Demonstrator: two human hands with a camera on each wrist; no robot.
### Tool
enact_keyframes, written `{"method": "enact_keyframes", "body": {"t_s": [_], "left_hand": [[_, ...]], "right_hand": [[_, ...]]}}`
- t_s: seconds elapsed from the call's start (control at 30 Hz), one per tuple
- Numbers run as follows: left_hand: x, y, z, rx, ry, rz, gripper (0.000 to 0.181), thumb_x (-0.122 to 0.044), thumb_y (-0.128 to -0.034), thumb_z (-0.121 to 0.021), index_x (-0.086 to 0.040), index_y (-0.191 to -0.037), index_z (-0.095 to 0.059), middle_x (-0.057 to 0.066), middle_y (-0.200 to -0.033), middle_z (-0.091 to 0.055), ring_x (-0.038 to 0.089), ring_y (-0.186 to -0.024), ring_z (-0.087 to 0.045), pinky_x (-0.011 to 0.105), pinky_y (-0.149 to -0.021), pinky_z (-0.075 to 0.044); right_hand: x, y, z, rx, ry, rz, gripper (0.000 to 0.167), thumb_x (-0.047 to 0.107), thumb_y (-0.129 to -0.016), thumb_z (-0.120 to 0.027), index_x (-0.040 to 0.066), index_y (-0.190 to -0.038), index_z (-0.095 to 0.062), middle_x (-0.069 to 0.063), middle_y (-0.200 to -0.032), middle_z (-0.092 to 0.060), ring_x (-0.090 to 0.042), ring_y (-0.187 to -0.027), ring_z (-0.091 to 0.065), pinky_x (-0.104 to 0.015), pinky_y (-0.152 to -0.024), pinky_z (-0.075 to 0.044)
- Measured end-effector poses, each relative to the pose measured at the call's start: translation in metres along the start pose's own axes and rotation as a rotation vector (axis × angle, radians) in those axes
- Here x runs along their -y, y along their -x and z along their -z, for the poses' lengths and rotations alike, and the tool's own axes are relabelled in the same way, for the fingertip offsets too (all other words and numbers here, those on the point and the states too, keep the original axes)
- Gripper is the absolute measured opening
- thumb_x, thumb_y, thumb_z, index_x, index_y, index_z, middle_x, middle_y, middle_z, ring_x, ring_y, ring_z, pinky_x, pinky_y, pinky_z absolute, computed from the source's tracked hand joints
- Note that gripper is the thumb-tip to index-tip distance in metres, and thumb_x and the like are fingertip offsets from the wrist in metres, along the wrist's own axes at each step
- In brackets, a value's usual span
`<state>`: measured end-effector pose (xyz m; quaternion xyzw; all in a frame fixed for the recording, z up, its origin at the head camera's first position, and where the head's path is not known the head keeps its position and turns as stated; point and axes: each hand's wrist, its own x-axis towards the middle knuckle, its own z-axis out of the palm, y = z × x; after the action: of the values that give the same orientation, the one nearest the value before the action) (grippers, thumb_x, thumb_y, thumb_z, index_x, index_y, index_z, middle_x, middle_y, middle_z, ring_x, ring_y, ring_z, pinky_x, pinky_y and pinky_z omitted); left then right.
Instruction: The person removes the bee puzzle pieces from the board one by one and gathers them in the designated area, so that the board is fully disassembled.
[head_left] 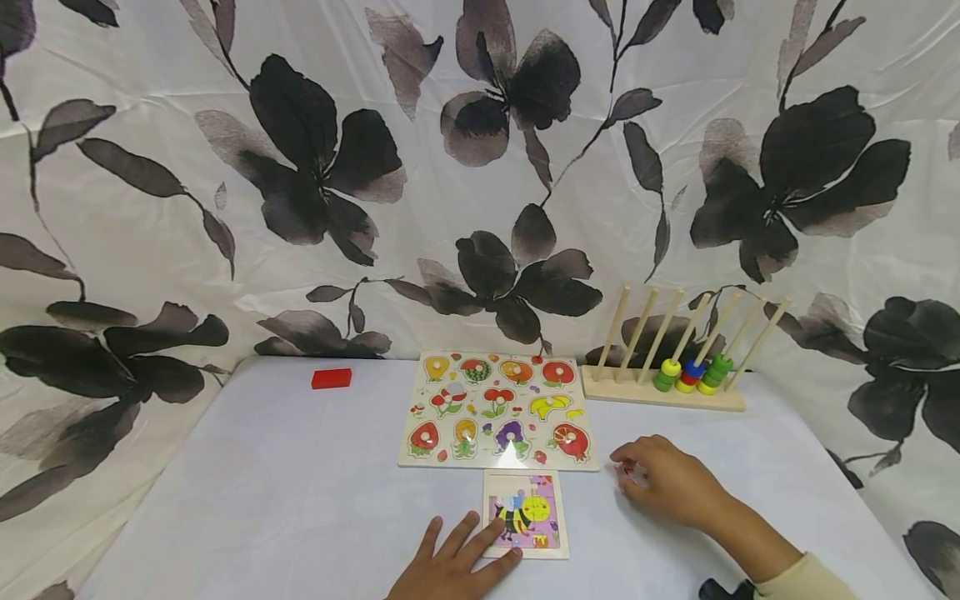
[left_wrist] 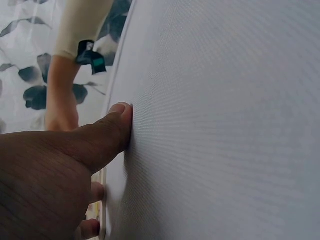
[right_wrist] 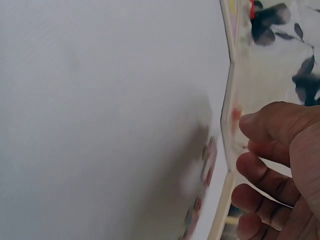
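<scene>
In the head view my left hand (head_left: 457, 567) lies with spread fingers on the lower left of a small framed bee puzzle (head_left: 553, 552). The left wrist view shows the left hand (left_wrist: 55, 170) with its thumb along the white surface. My right hand (head_left: 671, 483) hovers right of the puzzle, over small reddish pieces (head_left: 636, 475) partly hidden by its fingers. In the right wrist view the right hand (right_wrist: 280, 165) has loosely bent fingers with nothing between them. Small coloured pieces (right_wrist: 209, 162) lie on the table beside them.
A fruit peg board (head_left: 480, 458) touches the bee puzzle's far edge. Behind it to the right stands a wooden rack (head_left: 667, 399) with upright rods and coloured beads. A red block (head_left: 332, 379) lies at the back left, before a floral cloth.
</scene>
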<state>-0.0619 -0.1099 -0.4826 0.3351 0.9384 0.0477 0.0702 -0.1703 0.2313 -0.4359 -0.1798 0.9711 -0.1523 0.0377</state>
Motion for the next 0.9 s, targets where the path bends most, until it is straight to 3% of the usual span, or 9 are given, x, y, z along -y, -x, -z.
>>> {"method": "enact_keyframes", "body": {"t_s": [0.13,0.47,0.77,0.9], "left_hand": [[0.0,0.0,0.0,0.008,-0.004,0.001,0.078,-0.087,-0.086,-0.033,-0.049,-0.154,-0.04,-0.01,-0.165,-0.03,0.029,-0.147,-0.034,0.071,-0.108,-0.032],[0.001,-0.002,0.0,0.062,0.039,0.034,0.077,-0.087,-0.0852,-0.041,-0.052,-0.154,-0.039,-0.013,-0.166,-0.028,0.029,-0.149,-0.031,0.071,-0.11,-0.028],[0.0,-0.002,0.002,0.061,0.035,0.031,0.077,-0.087,-0.0862,-0.039,-0.051,-0.154,-0.039,-0.012,-0.166,-0.029,0.029,-0.149,-0.031,0.071,-0.11,-0.028],[-0.001,-0.003,0.002,0.075,0.033,0.036,0.077,-0.088,-0.0867,-0.035,-0.05,-0.154,-0.04,-0.011,-0.166,-0.029,0.029,-0.15,-0.031,0.071,-0.11,-0.028]], "right_hand": [[0.013,-0.005,-0.004,0.016,-0.011,0.013,0.03,0.02,-0.082,-0.086,0.02,-0.11,-0.076,0.01,-0.101,-0.066,-0.011,-0.094,-0.058,-0.04,-0.083,-0.057],[0.037,-0.011,-0.016,0.028,-0.02,0.16,0.032,0.022,-0.084,-0.084,0.019,-0.115,-0.075,0.008,-0.112,-0.067,-0.016,-0.112,-0.061,-0.043,-0.091,-0.056],[0.056,-0.016,-0.027,0.028,-0.052,0.293,0.026,0.022,-0.089,-0.08,0.021,-0.114,-0.075,0.009,-0.112,-0.064,-0.013,-0.107,-0.059,-0.039,-0.084,-0.056],[0.063,-0.019,-0.031,0.047,-0.059,0.336,0.024,0.024,-0.091,-0.079,0.026,-0.114,-0.076,0.011,-0.108,-0.062,-0.007,-0.098,-0.057,-0.033,-0.08,-0.055]]}}
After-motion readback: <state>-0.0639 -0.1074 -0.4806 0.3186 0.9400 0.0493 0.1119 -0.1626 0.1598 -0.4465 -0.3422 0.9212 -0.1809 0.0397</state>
